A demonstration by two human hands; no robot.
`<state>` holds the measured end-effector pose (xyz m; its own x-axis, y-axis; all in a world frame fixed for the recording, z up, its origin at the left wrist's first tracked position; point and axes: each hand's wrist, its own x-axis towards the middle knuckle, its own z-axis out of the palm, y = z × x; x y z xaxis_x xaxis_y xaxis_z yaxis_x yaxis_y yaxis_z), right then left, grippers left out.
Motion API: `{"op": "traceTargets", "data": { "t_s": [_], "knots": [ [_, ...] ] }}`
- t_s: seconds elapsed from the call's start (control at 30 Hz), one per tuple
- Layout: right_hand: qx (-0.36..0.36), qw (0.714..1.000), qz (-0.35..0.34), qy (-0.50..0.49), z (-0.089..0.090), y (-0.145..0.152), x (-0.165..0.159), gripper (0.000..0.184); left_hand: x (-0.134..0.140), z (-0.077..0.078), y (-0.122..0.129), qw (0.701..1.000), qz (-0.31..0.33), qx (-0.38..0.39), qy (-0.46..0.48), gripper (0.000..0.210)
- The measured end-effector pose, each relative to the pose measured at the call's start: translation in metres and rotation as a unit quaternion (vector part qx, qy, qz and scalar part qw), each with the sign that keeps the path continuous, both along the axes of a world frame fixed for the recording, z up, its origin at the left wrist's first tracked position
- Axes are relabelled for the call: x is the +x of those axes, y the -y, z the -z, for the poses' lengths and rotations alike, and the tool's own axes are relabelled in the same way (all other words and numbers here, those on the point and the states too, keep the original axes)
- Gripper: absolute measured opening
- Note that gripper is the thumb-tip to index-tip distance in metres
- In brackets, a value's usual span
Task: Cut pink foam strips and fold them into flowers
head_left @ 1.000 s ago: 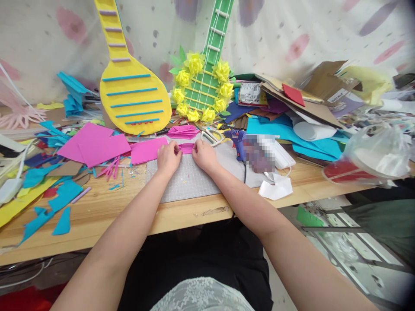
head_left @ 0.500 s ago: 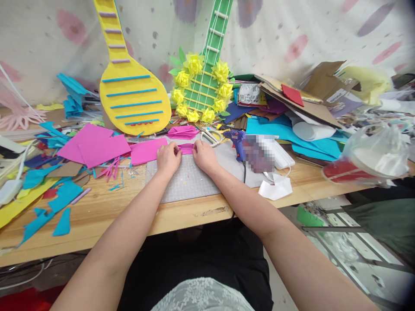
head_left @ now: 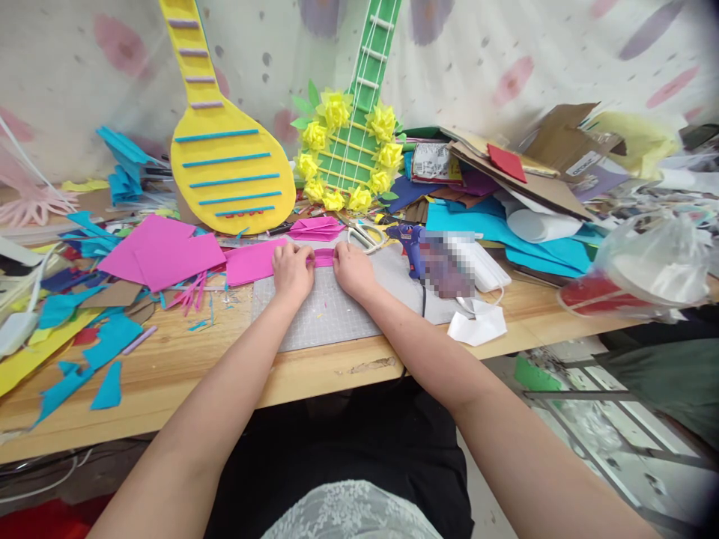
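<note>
Between my two hands lies a narrow pink paper strip (head_left: 324, 258), over the grey cutting mat (head_left: 320, 314). My left hand (head_left: 293, 271) has its fingers closed on the strip's left end. At the other end, my right hand (head_left: 353, 266) pinches the same strip. A flat pink sheet (head_left: 255, 262) lies just left of my left hand. Behind the strip rests a folded pink paper piece (head_left: 316, 228). Scissors (head_left: 366, 238) lie just beyond my right hand, and a purple glue gun (head_left: 413, 247) is to their right.
A yellow paper guitar (head_left: 233, 176) and a green one (head_left: 353, 153) with yellow flowers lean at the back. Pink sheets (head_left: 162, 254) and blue scraps (head_left: 112, 340) cover the left side. Cardboard (head_left: 522, 180) piles up at right, near a bagged red-and-white bucket (head_left: 612, 288).
Both hands stay at the strip's ends with hardly any movement. My left fingers have shifted very slightly; the view has tilted a little.
</note>
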<state>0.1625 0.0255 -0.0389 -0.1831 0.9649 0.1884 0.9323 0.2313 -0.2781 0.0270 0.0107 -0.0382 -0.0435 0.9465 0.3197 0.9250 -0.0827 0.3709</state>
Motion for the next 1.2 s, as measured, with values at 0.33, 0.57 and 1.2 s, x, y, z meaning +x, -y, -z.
{"op": "traceTargets", "data": {
  "t_s": [0.33, 0.57, 1.2],
  "knots": [
    [0.008, 1.000, -0.001, 0.008, -0.001, 0.002, -0.003, 0.030, 0.004, 0.003, -0.002, 1.000, -0.003, -0.001, -0.021, 0.018],
    [0.002, 1.000, 0.009, 0.004, -0.002, 0.003, -0.004, 0.024, 0.004, 0.002, -0.002, 1.000, -0.014, -0.011, -0.009, 0.015],
    [-0.021, 1.000, 0.012, -0.017, 0.000, -0.001, 0.008, 0.032, -0.002, 0.004, -0.002, 1.000, 0.002, -0.030, -0.001, 0.029]
  ]
}}
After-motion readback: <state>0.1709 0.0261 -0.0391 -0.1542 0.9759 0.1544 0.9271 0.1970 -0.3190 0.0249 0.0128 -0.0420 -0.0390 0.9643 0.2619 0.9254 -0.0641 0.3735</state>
